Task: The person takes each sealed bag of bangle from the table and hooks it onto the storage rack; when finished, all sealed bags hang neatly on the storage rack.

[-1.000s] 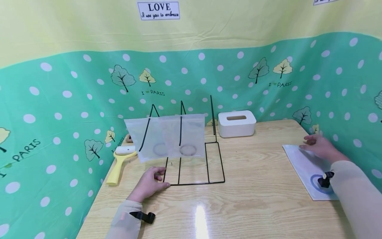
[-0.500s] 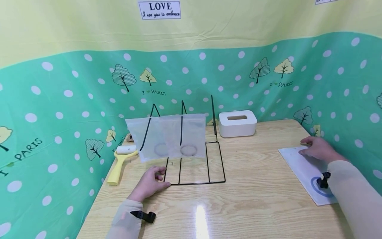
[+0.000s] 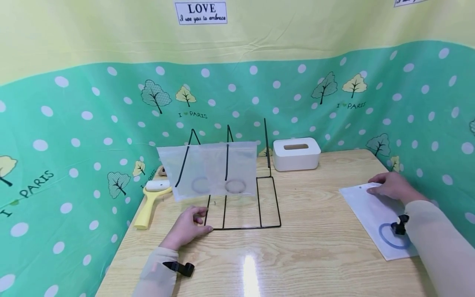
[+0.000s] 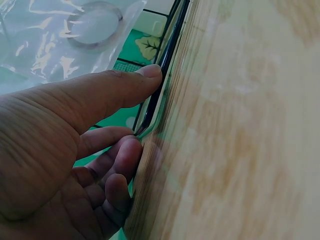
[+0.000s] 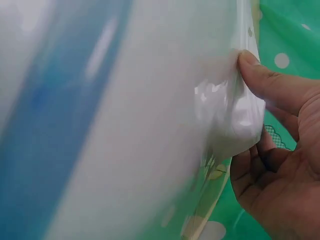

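At the front left corner of a black wire rack (image 3: 245,228), my left hand (image 3: 187,227) holds the frame. In the left wrist view the thumb lies on the black wire, with the other fingers curled beside it. A frosted plastic zip bag (image 3: 211,169) with round ring marks hangs over the rack's left and middle uprights. My right hand (image 3: 395,187), at the right of the table, pinches the top edge of another frosted zip bag (image 3: 365,206) bearing a blue ring. Its thumb and fingers grip the bag's sealing edge in the right wrist view.
Behind the rack's right side stands a white tissue box (image 3: 297,154). A yellow-handled lint roller (image 3: 148,204) lies at the left table edge. Patterned green cloth (image 3: 252,95) hangs behind and on both sides of the wooden table (image 3: 315,251).
My right hand and the blue-ringed bag have shifted left and slightly toward me, the bag turning a little. My left hand stays on the rack's corner.
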Tool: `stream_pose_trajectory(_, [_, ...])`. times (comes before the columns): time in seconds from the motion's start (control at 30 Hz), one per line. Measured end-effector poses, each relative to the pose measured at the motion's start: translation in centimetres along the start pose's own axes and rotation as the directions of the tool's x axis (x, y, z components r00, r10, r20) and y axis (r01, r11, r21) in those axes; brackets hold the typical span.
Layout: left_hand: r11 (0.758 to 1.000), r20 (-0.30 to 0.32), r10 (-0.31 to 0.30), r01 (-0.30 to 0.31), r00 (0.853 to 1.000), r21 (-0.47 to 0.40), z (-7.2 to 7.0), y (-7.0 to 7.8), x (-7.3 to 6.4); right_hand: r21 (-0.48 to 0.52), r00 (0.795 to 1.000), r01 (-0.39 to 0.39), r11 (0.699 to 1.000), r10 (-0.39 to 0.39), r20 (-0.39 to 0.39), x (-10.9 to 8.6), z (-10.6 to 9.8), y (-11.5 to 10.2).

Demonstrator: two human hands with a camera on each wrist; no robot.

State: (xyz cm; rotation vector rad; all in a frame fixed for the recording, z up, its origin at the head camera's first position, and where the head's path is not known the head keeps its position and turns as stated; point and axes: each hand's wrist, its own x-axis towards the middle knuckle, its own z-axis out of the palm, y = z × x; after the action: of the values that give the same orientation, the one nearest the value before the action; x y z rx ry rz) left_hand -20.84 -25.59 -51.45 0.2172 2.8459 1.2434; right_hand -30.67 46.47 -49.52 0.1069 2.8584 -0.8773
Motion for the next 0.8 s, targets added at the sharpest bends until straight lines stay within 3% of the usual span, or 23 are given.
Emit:
stream_pose_trajectory(0.4, [1.000,0.000,0.008,-0.008,1.000,0.005,0.1,-0.3,0.0,0.079,1.000,0.000,0.997,0.001,-0.007,-0.3,0.1,-0.4])
stream_pose_trajectory(0.63, [1.000,0.001,0.013,-0.013,1.000,0.003,0.1,-0.3,0.0,0.121,0.994,0.084,0.989,-0.074,-0.085,-0.9,-0.7,-2.1])
stream_pose_trajectory(0.8, [1.000,0.001,0.010,-0.010,1.000,0.005,0.1,-0.2,0.0,0.168,0.989,0.095,0.981,-0.074,-0.127,-1.6,-1.2,-3.5])
